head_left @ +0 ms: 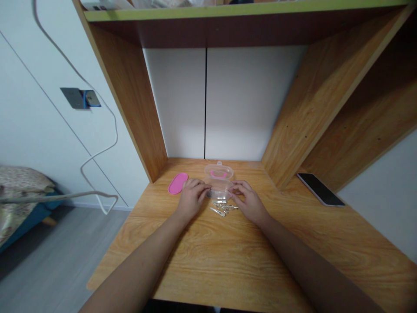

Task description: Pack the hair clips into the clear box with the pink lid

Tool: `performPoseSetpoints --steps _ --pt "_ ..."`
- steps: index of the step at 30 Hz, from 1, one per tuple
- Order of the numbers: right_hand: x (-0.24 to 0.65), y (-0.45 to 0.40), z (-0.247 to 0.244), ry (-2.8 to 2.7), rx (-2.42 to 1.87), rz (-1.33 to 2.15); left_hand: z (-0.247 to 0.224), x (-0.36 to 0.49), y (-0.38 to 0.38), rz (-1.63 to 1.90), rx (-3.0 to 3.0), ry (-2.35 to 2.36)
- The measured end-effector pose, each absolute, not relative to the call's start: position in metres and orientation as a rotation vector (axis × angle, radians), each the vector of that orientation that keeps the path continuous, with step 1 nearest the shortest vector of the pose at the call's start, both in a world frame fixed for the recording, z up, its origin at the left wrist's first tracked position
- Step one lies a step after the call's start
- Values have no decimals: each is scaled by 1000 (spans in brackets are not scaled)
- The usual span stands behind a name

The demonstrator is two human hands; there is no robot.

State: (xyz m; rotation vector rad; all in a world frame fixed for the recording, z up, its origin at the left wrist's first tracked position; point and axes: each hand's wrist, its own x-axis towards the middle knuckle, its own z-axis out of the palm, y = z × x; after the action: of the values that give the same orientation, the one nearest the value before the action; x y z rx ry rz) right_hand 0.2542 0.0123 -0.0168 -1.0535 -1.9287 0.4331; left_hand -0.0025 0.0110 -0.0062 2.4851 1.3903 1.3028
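Observation:
A clear plastic box [219, 189] stands on the desk with its hinged lid [219, 171] tipped back; a pink handle [218, 174] shows on the lid. My left hand [193, 196] grips the box's left end between thumb and fingers. At the opposite end, my right hand [246, 201] holds the box in the same way. Several small metal hair clips [222, 208] lie in a loose pile just in front of the box, between my hands. Left of my left hand lies a flat pink oval tray [178, 183].
A dark-screened phone [319, 189] rests on the right of the wooden desk [208, 256]. Wooden side panels and a shelf [215, 30] frame the space. A white cable [115, 126] hangs at the left, near an open wall socket [85, 98] and a bed [22, 195].

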Motion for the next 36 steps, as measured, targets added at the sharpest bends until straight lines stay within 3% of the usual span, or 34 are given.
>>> performPoseSetpoints --steps 36 --pt "252 2 -2 -1865 -985 252 -11 -3 11 1166 2432 1522"
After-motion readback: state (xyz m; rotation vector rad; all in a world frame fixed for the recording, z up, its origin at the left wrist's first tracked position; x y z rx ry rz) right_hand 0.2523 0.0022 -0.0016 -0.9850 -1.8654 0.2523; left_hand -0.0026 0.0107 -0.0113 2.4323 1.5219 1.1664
